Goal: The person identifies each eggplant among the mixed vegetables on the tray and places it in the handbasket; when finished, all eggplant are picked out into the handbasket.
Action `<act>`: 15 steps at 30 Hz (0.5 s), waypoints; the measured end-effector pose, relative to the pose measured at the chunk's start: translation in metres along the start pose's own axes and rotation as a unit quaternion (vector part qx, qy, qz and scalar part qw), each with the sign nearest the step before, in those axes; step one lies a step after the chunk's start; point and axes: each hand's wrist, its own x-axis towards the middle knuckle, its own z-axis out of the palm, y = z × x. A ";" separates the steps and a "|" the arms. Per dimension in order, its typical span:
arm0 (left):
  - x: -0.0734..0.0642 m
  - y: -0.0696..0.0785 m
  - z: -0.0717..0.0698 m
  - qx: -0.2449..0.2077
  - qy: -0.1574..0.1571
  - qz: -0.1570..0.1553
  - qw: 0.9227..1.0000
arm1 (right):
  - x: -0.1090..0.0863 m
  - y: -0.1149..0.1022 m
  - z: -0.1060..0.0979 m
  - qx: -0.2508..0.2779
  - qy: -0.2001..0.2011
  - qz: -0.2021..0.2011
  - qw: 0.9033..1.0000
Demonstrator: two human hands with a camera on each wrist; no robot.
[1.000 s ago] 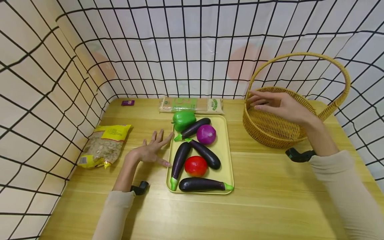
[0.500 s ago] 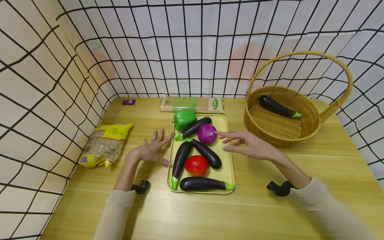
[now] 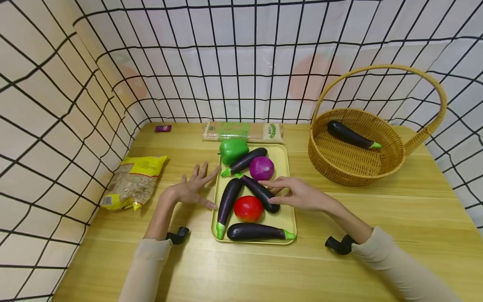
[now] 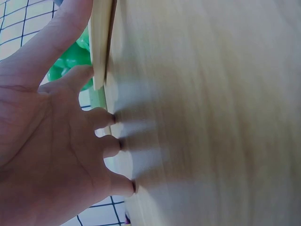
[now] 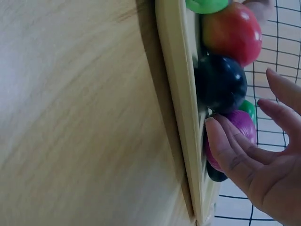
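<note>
My right hand (image 3: 303,195) reaches over the right side of a yellow tray (image 3: 280,161), thumb and fingers spread above the wide end of an eggplant (image 3: 252,186). In the right wrist view, fingertips (image 5: 212,129) are close beside that eggplant (image 5: 223,84) and the onion (image 5: 242,125). My left hand (image 3: 186,191) is spread on the table, index finger and thumb at the tray's left rim. Also on the tray are a red tomato (image 3: 248,209), purple onion (image 3: 261,167), green bell pepper (image 3: 233,151) and several more eggplants, one along the front (image 3: 254,232).
A wicker basket (image 3: 332,170) with a tall handle stands at the back right, one eggplant (image 3: 349,135) inside. Behind the tray lies a noodle packet (image 3: 256,131). A yellow bag (image 3: 136,180) and a small purple packet (image 3: 163,128) are at left. Grid-patterned walls enclose the table.
My right hand has come from over the basket leftward past the onion to the middle eggplant. An eggplant now shows in the basket. My left hand has stayed at the tray.
</note>
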 end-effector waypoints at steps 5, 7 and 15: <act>0.001 0.001 0.000 0.003 0.000 -0.002 1.000 | 0.004 0.002 0.006 0.005 0.000 0.019 1.000; 0.001 0.001 0.000 0.001 -0.001 -0.002 1.000 | 0.006 0.003 0.008 0.000 0.005 0.024 1.000; 0.003 0.000 0.000 -0.003 -0.007 -0.005 1.000 | 0.009 0.003 0.013 -0.020 0.019 0.025 0.999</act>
